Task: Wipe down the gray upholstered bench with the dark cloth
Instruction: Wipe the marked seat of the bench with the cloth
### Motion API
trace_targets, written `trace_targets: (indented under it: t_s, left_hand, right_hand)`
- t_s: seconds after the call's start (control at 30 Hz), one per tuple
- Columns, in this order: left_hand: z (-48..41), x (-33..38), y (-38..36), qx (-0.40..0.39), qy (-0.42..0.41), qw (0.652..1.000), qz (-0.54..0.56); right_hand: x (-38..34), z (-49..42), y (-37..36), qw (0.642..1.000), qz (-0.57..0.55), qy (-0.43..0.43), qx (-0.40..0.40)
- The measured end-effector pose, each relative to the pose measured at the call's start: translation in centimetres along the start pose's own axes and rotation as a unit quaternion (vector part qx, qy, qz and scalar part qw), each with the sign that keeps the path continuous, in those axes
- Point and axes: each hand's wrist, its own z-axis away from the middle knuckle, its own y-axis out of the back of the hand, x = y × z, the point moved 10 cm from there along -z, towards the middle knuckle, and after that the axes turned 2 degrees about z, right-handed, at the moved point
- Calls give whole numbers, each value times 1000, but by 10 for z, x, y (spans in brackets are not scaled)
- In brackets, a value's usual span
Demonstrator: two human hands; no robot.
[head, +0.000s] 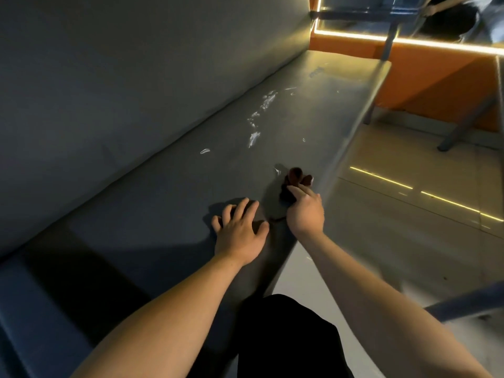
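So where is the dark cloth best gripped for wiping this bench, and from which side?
By its bunched near end, from above and from the person's own side, much as the right hand grips it. The dark cloth lies crumpled on the gray bench seat, with its loose folds sticking out ahead toward the pale streaks, so those folds are probably free to wipe.

Commercial seating area, probably a restaurant or lounge. Indicated by a long gray wall bench (191, 173) with tall padded backrest (122, 77), orange partition (436, 77) edged with glowing light strips (381, 39), slanted metal legs (463, 124) alongside, and pale tiled floor (395, 241) reflecting the lights.
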Motion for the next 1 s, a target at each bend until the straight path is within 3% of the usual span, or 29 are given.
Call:
trace_targets:
  t_s: [0.13, 0.3, 0.4, 0.6, 0.87, 0.93, 1.0]
  left_hand:
    - [0, 0, 3, 25, 8, 1000, -15]
    - [1, -3, 5, 49, 0, 999, -12]
    - [0, -5, 3, 47, 3, 999, -11]
    - [1, -4, 2, 46, 13, 999, -8]
    - [-1, 5, 2, 20, 23, 998, -54]
    - [-5, 16, 1, 13, 30, 998, -47]
    - [-6, 34, -6, 12, 22, 999, -38]
  right_hand:
    - [-47, 43, -20, 994, -45, 99, 7]
    - [-38, 42, -15, 979, -31, 202, 20]
    - [-12, 16, 6, 983, -38, 167, 67]
    - [25, 14, 10, 990, -95, -2, 101]
    - [-18, 82, 1, 970, -106, 183, 118]
    - [-11, 72, 9, 970, -51, 195, 136]
    - [10, 53, 15, 979, -8, 150, 140]
